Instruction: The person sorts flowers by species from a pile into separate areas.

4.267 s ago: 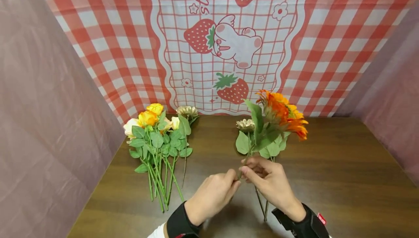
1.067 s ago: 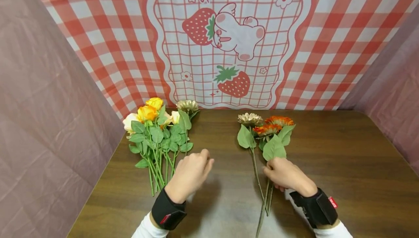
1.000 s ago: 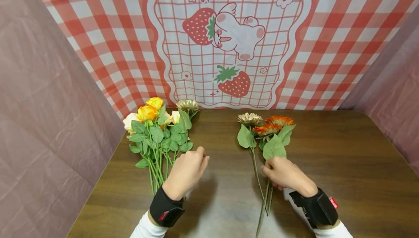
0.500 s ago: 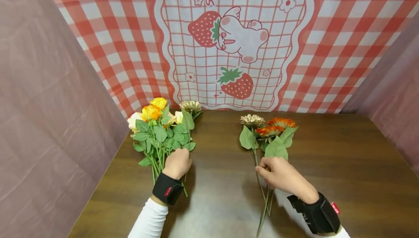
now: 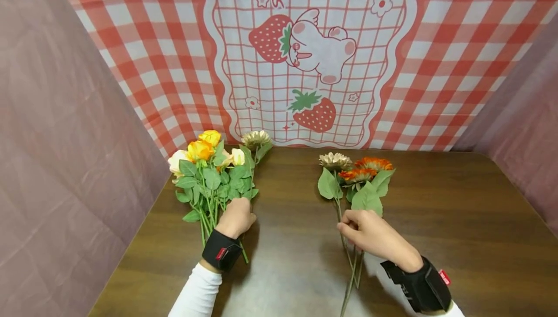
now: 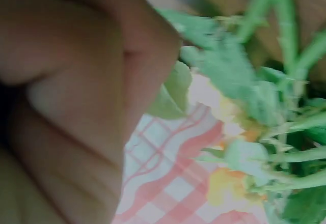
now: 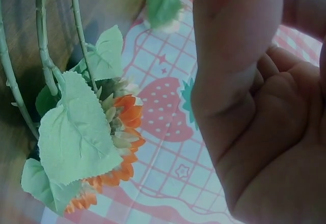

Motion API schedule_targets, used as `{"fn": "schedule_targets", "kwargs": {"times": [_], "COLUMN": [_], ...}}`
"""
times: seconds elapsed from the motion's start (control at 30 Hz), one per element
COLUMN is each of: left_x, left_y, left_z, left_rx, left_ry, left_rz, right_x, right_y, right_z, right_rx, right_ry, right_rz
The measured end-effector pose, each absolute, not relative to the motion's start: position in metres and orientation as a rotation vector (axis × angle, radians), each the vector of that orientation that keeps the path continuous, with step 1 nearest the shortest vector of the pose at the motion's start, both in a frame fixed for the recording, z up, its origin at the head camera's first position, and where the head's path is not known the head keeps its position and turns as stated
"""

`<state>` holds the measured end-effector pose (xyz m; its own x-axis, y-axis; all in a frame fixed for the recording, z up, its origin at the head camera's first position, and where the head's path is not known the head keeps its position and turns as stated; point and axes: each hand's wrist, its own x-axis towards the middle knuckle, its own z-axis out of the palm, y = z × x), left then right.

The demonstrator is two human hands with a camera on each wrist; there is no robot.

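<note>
My left hand (image 5: 237, 217) pinches the stem of a cream daisy-like flower (image 5: 256, 139) at the right side of the left bunch. The fingertips are hidden under the hand. Beside that stem lie yellow-orange roses (image 5: 200, 150) and pale roses (image 5: 238, 157) with green leaves. Loosely bent, my right hand (image 5: 372, 233) hovers over the stems of the right group and holds nothing; its bare palm shows in the right wrist view. That group has another cream flower (image 5: 334, 161) and orange flowers (image 5: 374, 163), whose broad leaves (image 7: 76, 132) appear close up in the right wrist view.
The brown wooden table (image 5: 287, 259) carries both groups, with a stretch of wood between them. A red-checked strawberry cloth (image 5: 305, 128) hangs behind the table's back edge. Pinkish curtains (image 5: 87, 162) flank both sides.
My left hand has moved left and down onto the cream flower's stem, and that flower has risen slightly. Earlier, both hands held an orange flower, which now lies in the right group.
</note>
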<state>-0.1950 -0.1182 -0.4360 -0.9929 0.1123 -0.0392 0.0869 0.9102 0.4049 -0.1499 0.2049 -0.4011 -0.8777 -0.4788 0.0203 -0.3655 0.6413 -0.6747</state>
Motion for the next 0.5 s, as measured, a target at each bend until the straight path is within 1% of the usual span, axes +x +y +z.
{"fn": "schedule_targets", "kwargs": {"times": [0.23,0.5], "left_x": [-0.187,-0.166], "left_y": [-0.109,-0.085], "left_z": [-0.418,-0.397], "left_rx": [0.232,0.443], "left_ry": [3.057,3.153], "left_rz": [0.846,1.065], "right_x": [-0.15,-0.147], "right_y": [0.202,0.194], "right_z": [-0.402,-0.405], "right_rx": [-0.728,-0.865], "right_ry": [2.677,2.727], "right_rz": [-1.094,-1.212]}}
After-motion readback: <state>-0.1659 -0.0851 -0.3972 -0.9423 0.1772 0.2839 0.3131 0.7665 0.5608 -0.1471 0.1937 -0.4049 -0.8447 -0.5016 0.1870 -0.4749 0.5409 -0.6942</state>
